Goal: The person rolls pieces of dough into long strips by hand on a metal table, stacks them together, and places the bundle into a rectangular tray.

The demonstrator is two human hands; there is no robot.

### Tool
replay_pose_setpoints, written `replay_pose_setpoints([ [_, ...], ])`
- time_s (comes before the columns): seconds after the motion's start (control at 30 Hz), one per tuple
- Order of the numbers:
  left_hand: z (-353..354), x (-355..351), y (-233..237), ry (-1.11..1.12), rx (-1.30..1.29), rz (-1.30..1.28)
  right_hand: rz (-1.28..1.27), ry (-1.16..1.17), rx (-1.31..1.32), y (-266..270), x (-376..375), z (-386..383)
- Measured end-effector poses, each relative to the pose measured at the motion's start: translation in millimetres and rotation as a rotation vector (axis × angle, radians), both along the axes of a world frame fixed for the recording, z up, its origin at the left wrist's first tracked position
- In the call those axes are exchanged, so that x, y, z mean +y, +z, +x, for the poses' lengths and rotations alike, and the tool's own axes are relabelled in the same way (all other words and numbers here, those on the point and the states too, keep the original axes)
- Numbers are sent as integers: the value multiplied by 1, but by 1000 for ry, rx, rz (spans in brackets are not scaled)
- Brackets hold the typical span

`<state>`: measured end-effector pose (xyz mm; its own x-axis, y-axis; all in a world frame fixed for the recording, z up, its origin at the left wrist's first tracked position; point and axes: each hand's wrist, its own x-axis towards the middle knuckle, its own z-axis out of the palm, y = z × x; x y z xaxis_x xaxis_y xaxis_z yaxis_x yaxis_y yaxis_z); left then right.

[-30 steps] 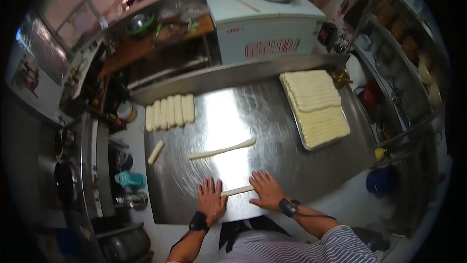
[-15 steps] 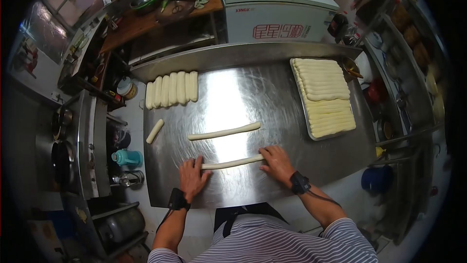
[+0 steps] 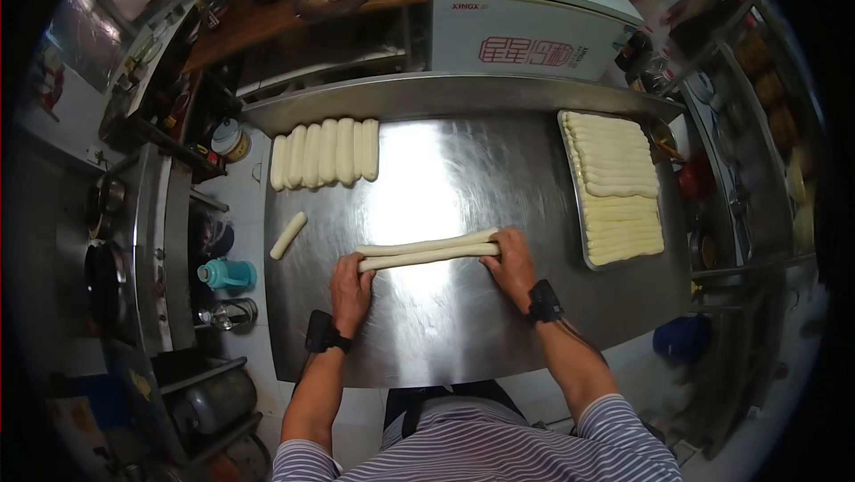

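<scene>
Two long, pale dough strips lie close alongside each other across the middle of the steel table. My left hand (image 3: 352,286) is closed on the left end of the nearer dough strip (image 3: 427,257). At the right, my right hand (image 3: 512,264) has its fingers round that strip's other end, close against the end of the farther dough strip (image 3: 419,243). Fingers partly hide both ends. A short dough piece (image 3: 288,235) lies alone to the left. Several thick dough rolls (image 3: 325,154) rest side by side at the back left.
A tray (image 3: 585,237) of stacked dough strips stands on the right of the steel table (image 3: 481,322), with a metal bowl (image 3: 663,136) beside it. A raised metal edge (image 3: 445,94) runs along the back. A teal flask (image 3: 227,274) stands left of the table.
Both hands have moved away from my body with the nearer dough strip, bringing it alongside the farther one. The camera view has shifted slightly.
</scene>
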<state>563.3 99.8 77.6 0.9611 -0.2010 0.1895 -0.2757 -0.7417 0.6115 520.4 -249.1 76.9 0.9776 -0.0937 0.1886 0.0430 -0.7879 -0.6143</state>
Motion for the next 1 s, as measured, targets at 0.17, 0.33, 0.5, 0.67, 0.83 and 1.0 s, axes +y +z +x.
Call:
replay_pose_setpoints([
  [0.17, 2, -1, -6, 104, 119, -270, 16, -40, 8, -4, -4, -4],
  [0.33, 16, 13, -3, -8, 249, -270, -2, -94, 53, 40, 18, 19],
  [0.5, 12, 16, -6, 12, 265, -302, 164, -85, -35, 22, 65, 152],
  [0.67, -32, 38, 13, 85, 257, -479, 508, -154, 147, -23, 128, 290],
  [0.83, -80, 85, 2, 88, 327, -438, 533, -287, 331, -8, 174, 340],
  [1.0, -67, 91, 12, 83, 243, -354, 677, -250, 216, -20, 189, 333],
])
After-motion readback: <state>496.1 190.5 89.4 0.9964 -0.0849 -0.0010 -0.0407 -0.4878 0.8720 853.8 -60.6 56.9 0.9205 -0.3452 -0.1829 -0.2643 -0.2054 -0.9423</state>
